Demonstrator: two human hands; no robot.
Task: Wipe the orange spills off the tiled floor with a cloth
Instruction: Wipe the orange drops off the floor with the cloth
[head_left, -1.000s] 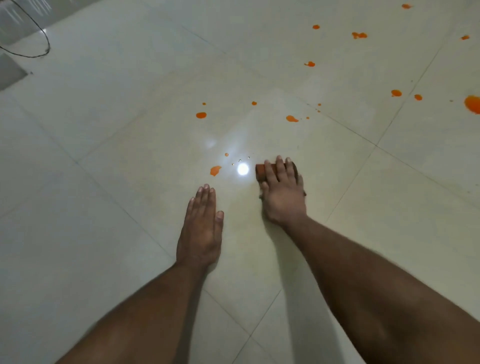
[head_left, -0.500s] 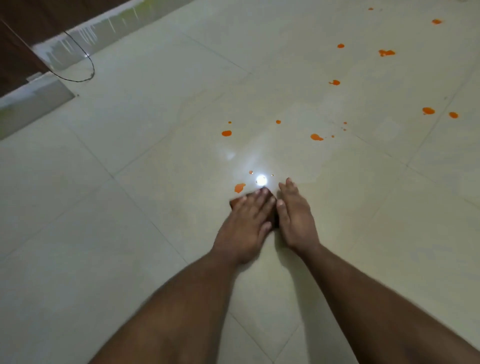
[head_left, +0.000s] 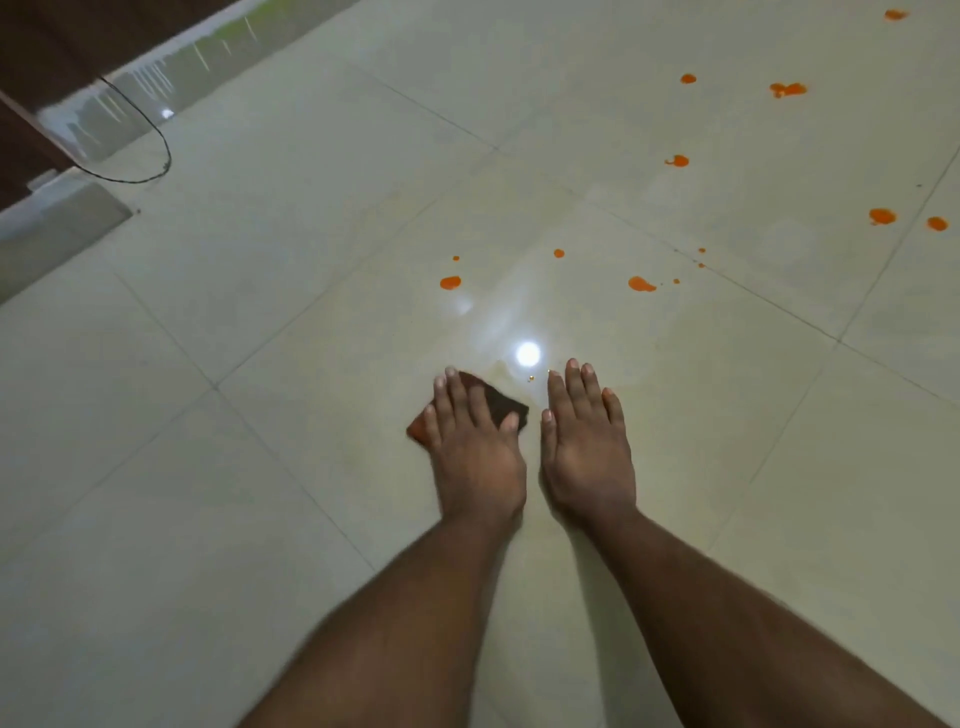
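Note:
My left hand (head_left: 475, 447) presses flat on a small dark brown cloth (head_left: 501, 405) on the pale tiled floor (head_left: 260, 467); the cloth's edges show beyond my fingers. My right hand (head_left: 587, 441) lies flat on the bare tile just to the right of the cloth, fingers together, holding nothing. Orange spills lie farther out: a blob (head_left: 450, 282) ahead left, a small dot (head_left: 558, 253), a blob (head_left: 641, 283) ahead right, and several more toward the far right (head_left: 881, 215). Two tiny orange specks (head_left: 531, 378) sit between my fingertips.
A bright lamp reflection (head_left: 528, 354) glares on the tile just ahead of my hands. A thin black cable (head_left: 156, 150) loops on the floor at the far left, near a pale skirting strip (head_left: 130, 88) and dark wooden furniture (head_left: 31, 62).
The cloth passed from under my right hand to under my left hand. My left hand slid it left over the nearest orange blob, which no longer shows. The view moved forward.

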